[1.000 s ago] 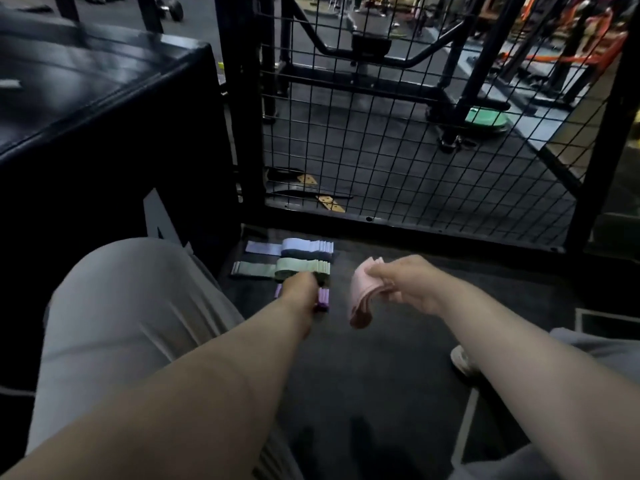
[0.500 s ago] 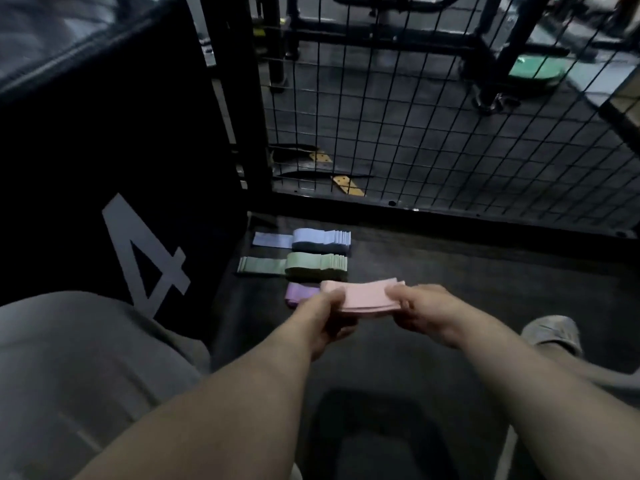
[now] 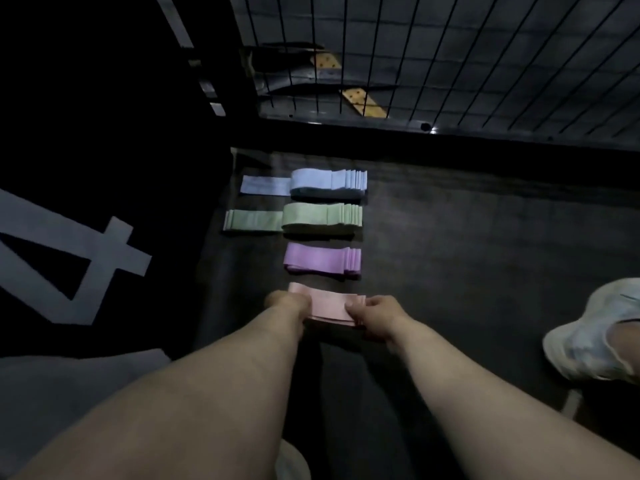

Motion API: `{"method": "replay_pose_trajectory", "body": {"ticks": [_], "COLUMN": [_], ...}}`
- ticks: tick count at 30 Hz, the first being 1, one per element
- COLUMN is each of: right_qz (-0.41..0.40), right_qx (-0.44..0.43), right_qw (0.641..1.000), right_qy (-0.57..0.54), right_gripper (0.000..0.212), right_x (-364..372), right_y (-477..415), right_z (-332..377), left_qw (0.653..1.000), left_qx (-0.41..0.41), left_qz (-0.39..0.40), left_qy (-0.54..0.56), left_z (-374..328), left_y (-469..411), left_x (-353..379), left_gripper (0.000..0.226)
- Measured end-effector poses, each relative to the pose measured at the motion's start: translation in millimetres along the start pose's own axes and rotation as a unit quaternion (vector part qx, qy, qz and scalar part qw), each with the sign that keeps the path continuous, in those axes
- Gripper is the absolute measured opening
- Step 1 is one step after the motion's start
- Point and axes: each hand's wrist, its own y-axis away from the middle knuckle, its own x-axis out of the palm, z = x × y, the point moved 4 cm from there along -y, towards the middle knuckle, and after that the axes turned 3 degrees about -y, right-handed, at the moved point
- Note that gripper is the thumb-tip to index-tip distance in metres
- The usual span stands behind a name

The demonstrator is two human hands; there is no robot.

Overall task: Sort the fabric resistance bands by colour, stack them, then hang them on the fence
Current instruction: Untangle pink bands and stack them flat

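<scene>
View from above, looking down a person's two bare forearms to a dark floor [image 3: 467, 254] in dim light. Both hands hold a pink stack [image 3: 329, 306] of folded fabric bands, low and just in front of the person. The left hand [image 3: 287, 301] grips its left end with the fingers curled under. The right hand [image 3: 375, 310] pinches its right end, thumb on top. Whether the stack is resting on the floor cannot be told.

Beyond it, three more stacks lie in a line running away from the person: a purple stack [image 3: 322, 259] nearest, then a green stack [image 3: 322, 216], then a blue stack [image 3: 327, 181] closest to the fence [image 3: 450, 64]. A single green band [image 3: 252, 220] lies flat, touching the left of the green stack, and a single blue band [image 3: 265, 185] likewise beside the blue.

The fence is black wire mesh across the top. On the left stands a black box [image 3: 104, 116] bearing a large white "4" [image 3: 69, 258]. A white shoe [image 3: 595, 337] is at the right edge
</scene>
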Motion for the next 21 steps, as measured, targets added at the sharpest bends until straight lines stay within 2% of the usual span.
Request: {"method": "replay_pose_trajectory", "body": {"ticks": [3, 6, 11, 13, 14, 17, 19, 21], "right_qz": [-0.01, -0.034, -0.065, -0.094, -0.112, -0.111, -0.088, -0.06], "right_qx": [-0.006, -0.03, -0.068, -0.085, -0.114, -0.269, -0.316, -0.317], "right_qw": [1.0, 0.993, 0.966, 0.929, 0.899, 0.782, 0.723, 0.705], "right_qy": [0.01, 0.113, 0.242, 0.347, 0.408, 0.551, 0.608, 0.631], "right_gripper": [0.036, 0.049, 0.05, 0.054, 0.06, 0.081, 0.077, 0.06], "right_x": [10.2, 12.6, 18.5, 21.9, 23.8, 31.6, 35.5, 37.4], "right_y": [-23.5, -35.6, -39.6, -34.5, -30.1, -22.0, -25.4, -24.8], "right_z": [-4.8, -2.5, -2.1, -0.6, 1.3, 4.8, 3.8, 8.7], "left_qw": [1.0, 0.999, 0.996, 0.987, 0.982, 0.966, 0.956, 0.944], "left_qx": [0.007, 0.036, 0.054, 0.078, 0.09, 0.125, 0.144, 0.174], "left_qz": [-0.012, -0.015, -0.053, -0.055, -0.05, -0.021, -0.014, -0.002], "left_qy": [0.001, 0.004, -0.052, -0.128, -0.156, -0.227, -0.257, -0.28], "left_z": [4.3, 12.0, 15.3, 11.1, 9.0, 7.3, 6.6, 7.3], "left_y": [-23.8, -36.3, -42.7, -42.2, -40.2, -36.1, -33.1, -31.3], "left_x": [5.4, 9.6, 9.6, 6.8, 5.3, 5.1, 5.5, 5.6], "left_gripper": [0.033, 0.03, 0.038, 0.048, 0.054, 0.075, 0.078, 0.078]}}
